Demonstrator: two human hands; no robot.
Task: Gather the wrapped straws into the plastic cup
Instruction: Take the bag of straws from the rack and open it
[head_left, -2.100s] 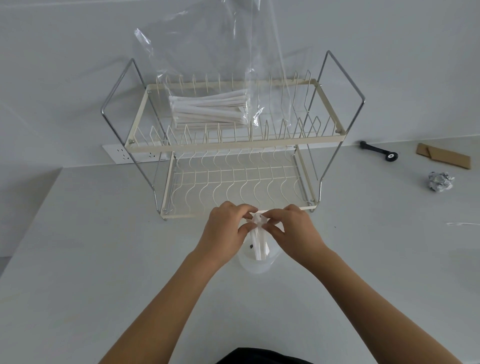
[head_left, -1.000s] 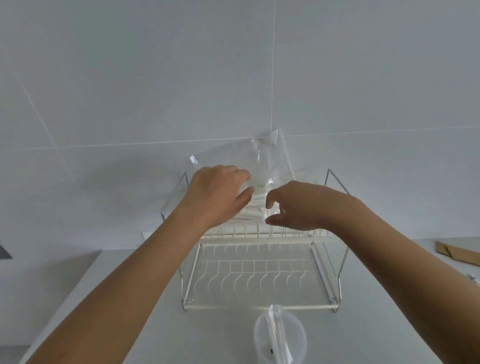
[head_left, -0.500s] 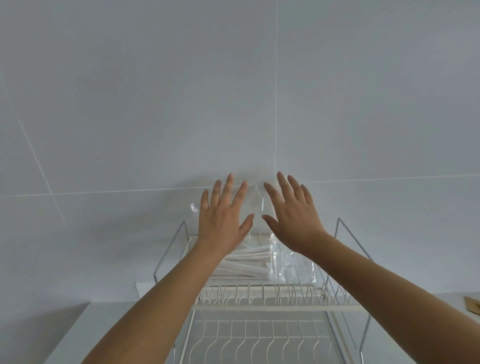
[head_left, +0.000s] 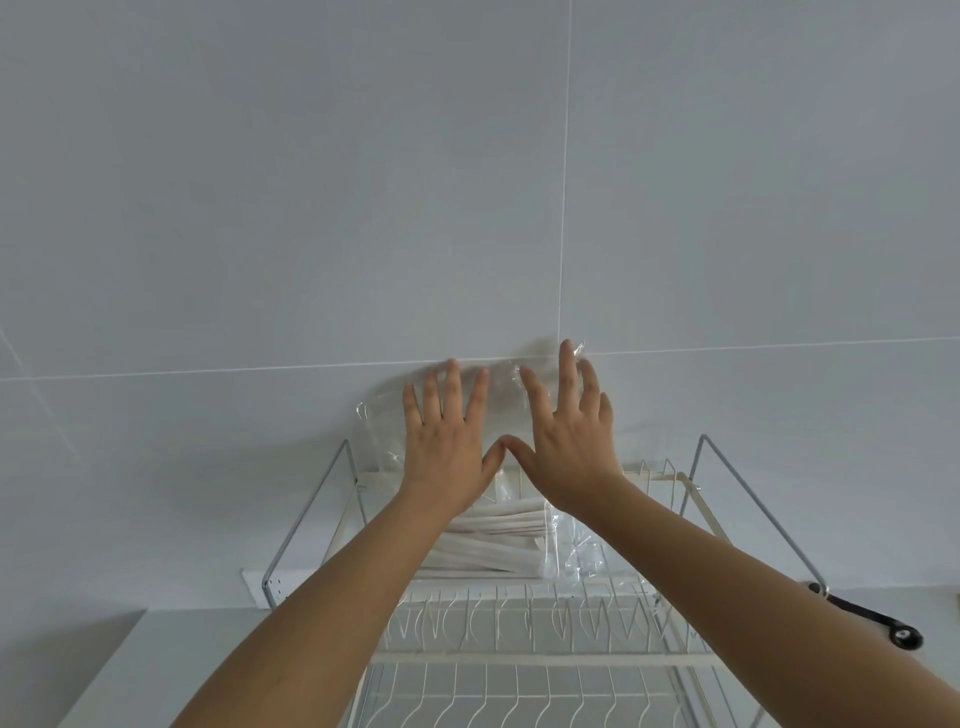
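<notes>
Both grips spread flat—seemingly against the plastic bag (head_left: 498, 415)—hiding wrapped straws (head_left: 493, 545).

The setting looks like a home kitchen, or a mock-up of one. A two-tier wire dish rack (head_left: 524, 618) (cream-coated, with metal side hoops) stands on a pale countertop (head_left: 98, 670) against a wall of large grey-white tiles (head_left: 311, 208) with thin joints. Behind the rack's left hoop a white wall socket (head_left: 257, 590) sits just above the counter. To the rack's right lies a black tool (head_left: 872, 621).
</notes>
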